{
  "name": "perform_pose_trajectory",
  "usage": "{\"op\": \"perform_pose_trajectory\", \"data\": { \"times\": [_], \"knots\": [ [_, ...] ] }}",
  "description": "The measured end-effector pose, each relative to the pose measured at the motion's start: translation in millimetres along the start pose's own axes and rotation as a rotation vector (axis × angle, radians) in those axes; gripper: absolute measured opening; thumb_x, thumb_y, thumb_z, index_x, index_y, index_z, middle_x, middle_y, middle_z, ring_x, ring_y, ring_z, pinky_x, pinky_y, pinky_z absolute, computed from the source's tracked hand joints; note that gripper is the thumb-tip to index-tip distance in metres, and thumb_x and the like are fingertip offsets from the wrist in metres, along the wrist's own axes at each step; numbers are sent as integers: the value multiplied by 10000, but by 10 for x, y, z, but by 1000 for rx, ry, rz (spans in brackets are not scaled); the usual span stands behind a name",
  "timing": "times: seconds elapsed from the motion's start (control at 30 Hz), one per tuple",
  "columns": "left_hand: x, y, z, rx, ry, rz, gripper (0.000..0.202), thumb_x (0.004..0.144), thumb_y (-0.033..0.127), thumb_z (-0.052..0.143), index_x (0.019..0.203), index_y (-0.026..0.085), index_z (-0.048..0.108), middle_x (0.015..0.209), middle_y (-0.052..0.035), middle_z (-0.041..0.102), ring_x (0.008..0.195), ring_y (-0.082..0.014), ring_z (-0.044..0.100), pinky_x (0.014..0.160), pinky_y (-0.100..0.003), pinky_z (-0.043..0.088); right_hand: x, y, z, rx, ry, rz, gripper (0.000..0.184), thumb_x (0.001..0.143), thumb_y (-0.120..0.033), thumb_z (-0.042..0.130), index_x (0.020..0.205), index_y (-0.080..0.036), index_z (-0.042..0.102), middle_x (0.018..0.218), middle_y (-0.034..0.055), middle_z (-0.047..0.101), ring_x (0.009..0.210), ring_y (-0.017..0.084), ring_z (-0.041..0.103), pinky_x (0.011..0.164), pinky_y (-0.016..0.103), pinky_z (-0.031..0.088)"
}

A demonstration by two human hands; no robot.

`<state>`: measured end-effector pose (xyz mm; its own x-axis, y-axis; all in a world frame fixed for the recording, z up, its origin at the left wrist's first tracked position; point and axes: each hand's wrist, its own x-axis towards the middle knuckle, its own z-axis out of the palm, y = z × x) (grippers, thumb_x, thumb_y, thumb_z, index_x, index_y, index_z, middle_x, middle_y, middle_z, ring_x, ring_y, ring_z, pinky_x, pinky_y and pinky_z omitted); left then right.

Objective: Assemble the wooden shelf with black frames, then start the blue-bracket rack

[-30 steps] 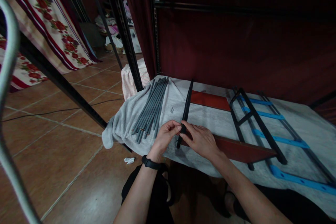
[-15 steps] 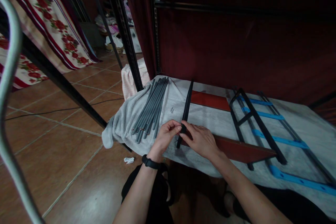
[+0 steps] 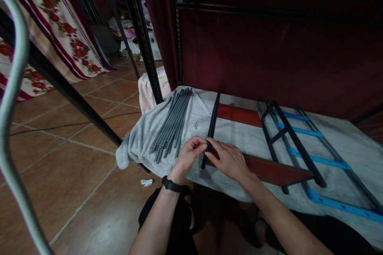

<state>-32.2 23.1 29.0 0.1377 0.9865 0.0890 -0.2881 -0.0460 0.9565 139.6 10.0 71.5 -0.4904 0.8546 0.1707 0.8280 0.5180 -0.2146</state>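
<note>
My left hand (image 3: 191, 152) is closed in a pinch, its thumb and fingertips meeting my right hand's fingers; what it holds is hidden. Between the thumb and forefinger of my right hand (image 3: 229, 158) is a small black piece (image 3: 209, 146), right over a slim black metal bar (image 3: 213, 121). That bar lies at the left end of a frame with a red-brown board (image 3: 239, 114) at the back and a second brown board (image 3: 269, 169) at the front. A black frame with slanted bars (image 3: 295, 145) rises at its right end. Several tiny metal pieces (image 3: 196, 125) lie left of the bar.
A bundle of grey rods (image 3: 173, 123) rests to the left on the grey cloth (image 3: 134, 143). On the right lies a rack of dark bars and blue slats (image 3: 318, 162). Black posts (image 3: 140, 36) and a bent pale tube (image 3: 13, 87) stand at left; white scrap (image 3: 146, 183) lies on the floor.
Both hands stay in almost the same place, still pinched together at the black bar. The pale tube at the left edge has shifted slightly to the right.
</note>
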Motion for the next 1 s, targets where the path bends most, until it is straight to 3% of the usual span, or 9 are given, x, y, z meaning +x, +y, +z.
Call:
{"op": "perform_pose_trajectory", "data": {
  "times": [0.17, 0.33, 0.6, 0.77, 1.0],
  "knots": [
    [-10, -23, 0, -10, 16, -13, 256, 792, 393, 749, 860, 161, 665, 787, 7, 603, 716, -115, 515, 704, -238, 412, -6, 3, 15, 7, 16, -6, 515, 1010, -503, 359, 1435, -232, 466, 1302, 68, 666, 1112, 225, 655, 957, 378, 494],
    [12, -58, -22, 12, 7, -6, 248, 795, 375, 747, 776, 156, 631, 699, 21, 571, 666, -107, 490, 676, -236, 398, -1, 6, 21, 5, 3, 4, 517, 1006, -505, 367, 1435, -235, 469, 1288, 77, 674, 1114, 230, 655, 958, 385, 493],
    [-6, -46, -17, -30, 9, -23, 245, 801, 377, 743, 868, 155, 665, 797, -1, 612, 734, -118, 524, 718, -244, 416, 0, -11, -7, -3, -3, 1, 519, 1008, -497, 364, 1448, -236, 455, 1303, 74, 667, 1127, 222, 652, 967, 378, 490],
    [0, -65, -20, -2, 22, -22, 237, 789, 366, 748, 794, 150, 650, 710, 18, 576, 668, -104, 492, 677, -236, 401, -5, -13, 4, -3, -5, 14, 523, 1009, -499, 361, 1447, -233, 462, 1321, 75, 657, 1147, 227, 642, 985, 387, 485],
    [7, -49, -35, -2, 8, -11, 211, 771, 332, 763, 810, 149, 665, 741, 12, 600, 704, -107, 511, 697, -231, 405, -1, -9, 16, -6, 4, 3, 523, 1009, -500, 363, 1440, -223, 469, 1326, 74, 653, 1132, 232, 649, 970, 391, 495]
  ]
}}
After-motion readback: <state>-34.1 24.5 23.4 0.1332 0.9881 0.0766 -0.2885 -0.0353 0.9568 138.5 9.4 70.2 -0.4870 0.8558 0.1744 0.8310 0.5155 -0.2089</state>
